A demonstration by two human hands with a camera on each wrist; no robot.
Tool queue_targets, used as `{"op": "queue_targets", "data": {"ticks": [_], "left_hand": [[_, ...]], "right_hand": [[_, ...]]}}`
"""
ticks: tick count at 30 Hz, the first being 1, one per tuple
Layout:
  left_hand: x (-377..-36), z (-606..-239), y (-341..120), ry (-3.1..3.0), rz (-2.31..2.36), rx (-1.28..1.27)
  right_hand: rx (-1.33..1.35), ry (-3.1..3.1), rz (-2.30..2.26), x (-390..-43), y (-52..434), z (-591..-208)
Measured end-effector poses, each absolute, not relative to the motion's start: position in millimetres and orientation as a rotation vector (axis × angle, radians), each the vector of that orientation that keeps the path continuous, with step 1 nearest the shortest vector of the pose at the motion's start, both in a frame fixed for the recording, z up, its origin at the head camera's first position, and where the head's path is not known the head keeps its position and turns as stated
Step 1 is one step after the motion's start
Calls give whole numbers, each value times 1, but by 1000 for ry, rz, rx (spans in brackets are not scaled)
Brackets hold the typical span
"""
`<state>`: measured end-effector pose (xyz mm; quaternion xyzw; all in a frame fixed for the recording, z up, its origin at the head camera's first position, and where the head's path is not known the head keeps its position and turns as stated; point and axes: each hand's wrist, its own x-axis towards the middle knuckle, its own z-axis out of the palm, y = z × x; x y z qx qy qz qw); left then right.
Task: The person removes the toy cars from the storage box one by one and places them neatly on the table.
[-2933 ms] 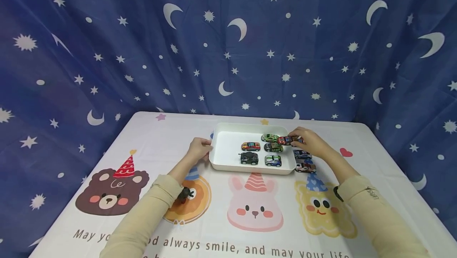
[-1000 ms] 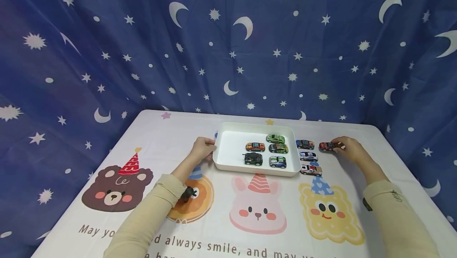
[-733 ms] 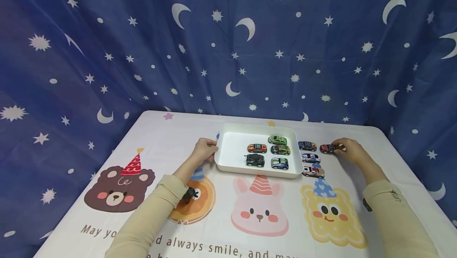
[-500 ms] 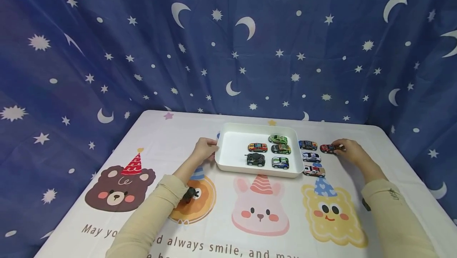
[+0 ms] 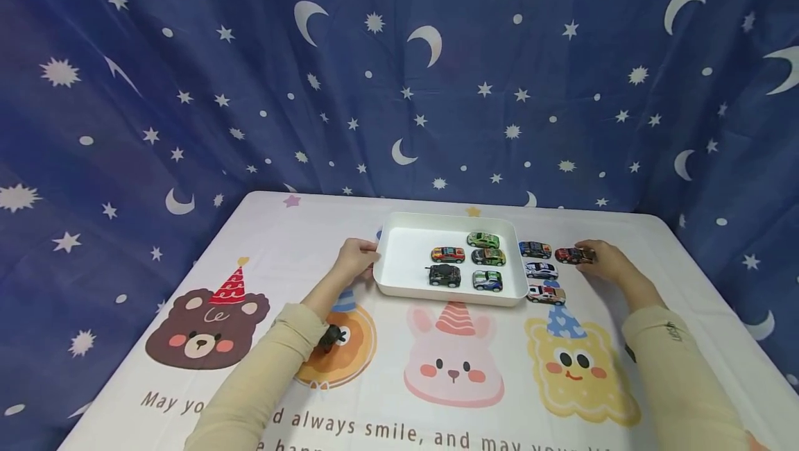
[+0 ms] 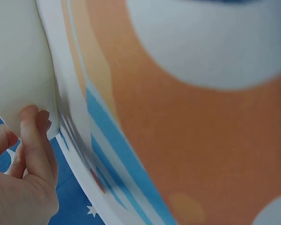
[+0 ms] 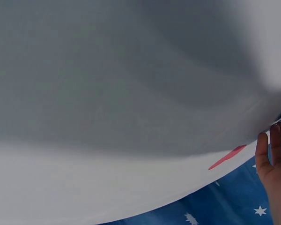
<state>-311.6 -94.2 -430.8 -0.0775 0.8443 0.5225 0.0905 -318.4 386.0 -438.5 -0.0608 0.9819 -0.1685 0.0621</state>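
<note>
A white tray [image 5: 406, 288] stands on the table, holding several small toy cars. Among them are a green car [image 5: 483, 239], a red-and-yellow one [image 5: 447, 254] and a black vehicle [image 5: 444, 275]. At the tray's left end my left hand [image 5: 354, 257] grips the wall; the left wrist view shows its fingers [image 6: 33, 136] against the outer side and the thumb by the rim. My right hand [image 5: 604, 261] holds a red toy car [image 5: 573, 255] by its right end, low at the table. In the right wrist view only that hand's fingers [image 7: 274, 147] and a dark bit of car show.
Between the tray and the red car, a dark blue car [image 5: 535, 250], a white car [image 5: 540, 270] and a white-and-red car [image 5: 546, 294] line up along the tray's right side. Behind the table [image 5: 299, 229] hangs a blue curtain [image 5: 349, 90].
The red car went from over the tray's right edge to right of the dark blue car, carried by my right hand. Lately that hand shifted slightly left. My left hand stayed at the tray.
</note>
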Motion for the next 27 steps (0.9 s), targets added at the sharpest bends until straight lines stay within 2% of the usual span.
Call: {"op": "queue_targets", "data": {"ticks": [9,27], "left_hand": [[-311,-432,-96,2526,1516,-210],[-312,-429,-96,2495,1558,-207]], "right_hand": [[-148,2975,-499,-316,381,-444],[-241,3055,-483,-307,363,-430]]}}
